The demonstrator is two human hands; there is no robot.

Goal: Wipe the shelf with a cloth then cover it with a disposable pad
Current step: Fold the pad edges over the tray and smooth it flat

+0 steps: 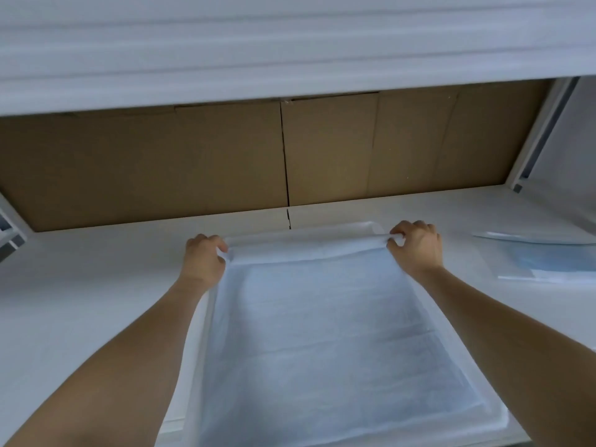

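A pale blue-white disposable pad (322,333) lies spread on the white shelf (96,285), reaching from the front edge towards the back. My left hand (203,259) pinches the pad's far left corner. My right hand (417,245) pinches its far right corner. The far edge between my hands is folded over in a white band. No cloth is in view.
Brown cardboard panels (193,166) form the back wall behind the shelf. A white upper shelf (290,43) hangs overhead. A clear plastic package with a blue folded item (548,259) lies on the shelf at the right. White frame posts (545,130) stand at both sides.
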